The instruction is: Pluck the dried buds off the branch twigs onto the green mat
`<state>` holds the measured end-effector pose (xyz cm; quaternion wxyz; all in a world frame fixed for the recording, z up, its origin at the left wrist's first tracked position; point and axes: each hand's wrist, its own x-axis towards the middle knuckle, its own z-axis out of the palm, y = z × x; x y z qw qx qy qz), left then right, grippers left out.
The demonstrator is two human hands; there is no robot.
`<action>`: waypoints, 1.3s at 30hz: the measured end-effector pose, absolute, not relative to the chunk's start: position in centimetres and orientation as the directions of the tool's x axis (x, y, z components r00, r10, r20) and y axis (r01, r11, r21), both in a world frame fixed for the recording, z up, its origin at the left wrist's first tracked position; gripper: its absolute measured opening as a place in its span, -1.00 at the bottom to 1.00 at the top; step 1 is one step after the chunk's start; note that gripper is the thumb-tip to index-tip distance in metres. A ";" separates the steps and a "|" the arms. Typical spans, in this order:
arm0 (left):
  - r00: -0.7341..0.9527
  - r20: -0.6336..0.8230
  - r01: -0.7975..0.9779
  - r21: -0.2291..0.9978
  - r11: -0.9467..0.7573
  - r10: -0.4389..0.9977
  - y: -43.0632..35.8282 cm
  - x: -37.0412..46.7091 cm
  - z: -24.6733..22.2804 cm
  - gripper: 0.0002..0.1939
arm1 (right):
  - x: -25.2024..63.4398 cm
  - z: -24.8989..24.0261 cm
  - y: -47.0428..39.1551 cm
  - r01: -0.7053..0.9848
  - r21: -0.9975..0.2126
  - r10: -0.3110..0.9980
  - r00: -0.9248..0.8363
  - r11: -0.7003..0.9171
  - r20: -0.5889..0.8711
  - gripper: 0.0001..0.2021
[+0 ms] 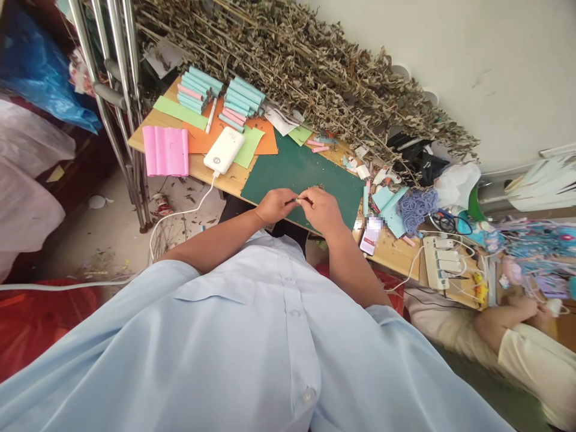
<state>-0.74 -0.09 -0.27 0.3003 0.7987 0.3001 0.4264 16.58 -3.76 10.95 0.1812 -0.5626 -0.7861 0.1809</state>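
Observation:
Over the front edge of a dark green cutting mat [292, 165], my left hand [275, 205] and my right hand [321, 210] meet with fingertips pinched together. A tiny bluish-grey bit shows between them, too small to name. Crumbs of dry plant lie just beyond my right hand. To the right of the mat are a phone [371, 236] with a lit screen and a light blue sheet of paper [390, 207]. Two pink paper rolls [318, 146] lie near the mat's far edge.
Stacks of blue and pink rolls [243, 99], a white power bank [224, 149] and pink paper [165, 151] lie left. Dried plant stalks [288, 66] line the back. Crutches [121, 114] stand left; a power strip [435, 263] and another person's arm [506, 321] are right.

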 end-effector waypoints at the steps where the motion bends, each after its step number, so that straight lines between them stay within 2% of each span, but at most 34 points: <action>1: 0.457 0.500 0.226 0.734 -0.640 0.736 -0.1 -0.7 -0.3 -0.60 | 16.5 11.0 -3.7 0.817 -0.493 0.951 -0.298 0.298 0.080 -0.87; 18: 0.459 0.495 0.214 0.744 -0.633 0.738 -0.1 -0.8 -0.3 -0.58 | 16.7 11.2 -3.9 0.752 -0.588 0.948 -0.306 0.297 0.088 -0.79; 23: 0.440 0.516 0.196 0.743 -0.640 0.734 -0.1 -0.7 -0.3 -0.55 | 16.6 11.1 -3.9 0.800 -0.546 0.968 -0.228 0.247 0.104 -0.87; 29: 0.439 0.522 0.195 0.740 -0.644 0.732 -0.2 -0.8 -0.2 -0.60 | 16.8 11.1 -3.9 0.775 -0.528 0.936 -0.323 0.347 0.140 -0.82; 39: 0.435 0.522 0.189 0.743 -0.642 0.733 -0.1 -0.8 -0.6 -0.66 | 17.2 11.2 -3.9 0.829 -0.396 0.912 -0.406 0.395 0.059 -0.79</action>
